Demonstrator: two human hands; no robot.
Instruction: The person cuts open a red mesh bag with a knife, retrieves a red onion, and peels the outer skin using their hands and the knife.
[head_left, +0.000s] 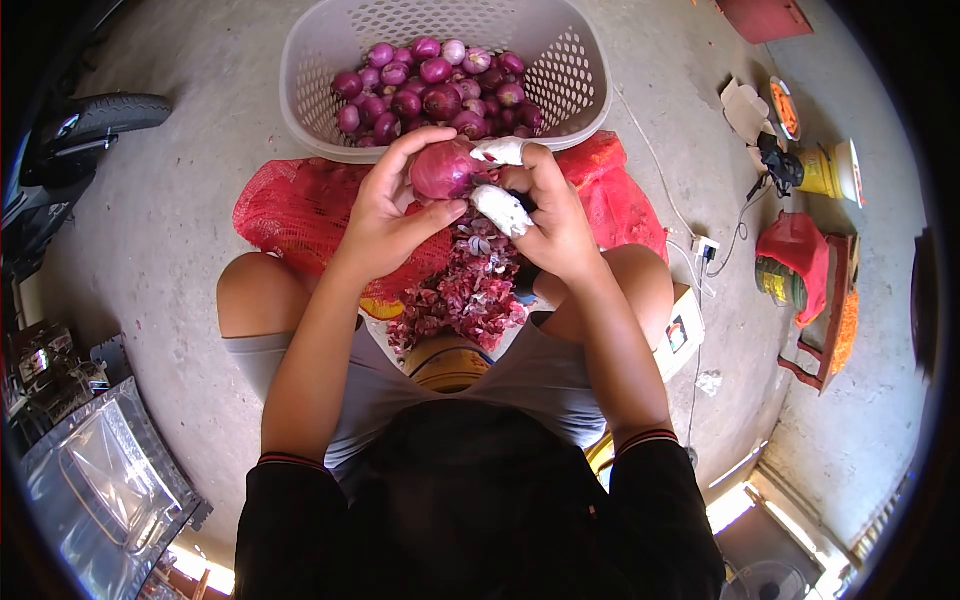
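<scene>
A red onion [441,170] is held up between both hands, just in front of the basket. Fingers and thumb of my left hand [388,215] curl around its left side. My right hand [556,215], with white wrapping on the thumb and index finger, pinches at the onion's right end; whether a small tool is in it I cannot make out. Below the hands lies a heap of onion skins [465,295] between my knees. Beyond, a grey plastic basket [300,100] contains many purple onions [440,102].
Red mesh sacks [290,205] lie on the concrete floor on both sides of the skins. At right are a cable with a socket [705,247], a yellow bucket [825,172] and a reddish wooden stool [835,320]. A motorbike wheel [120,115] stands at far left.
</scene>
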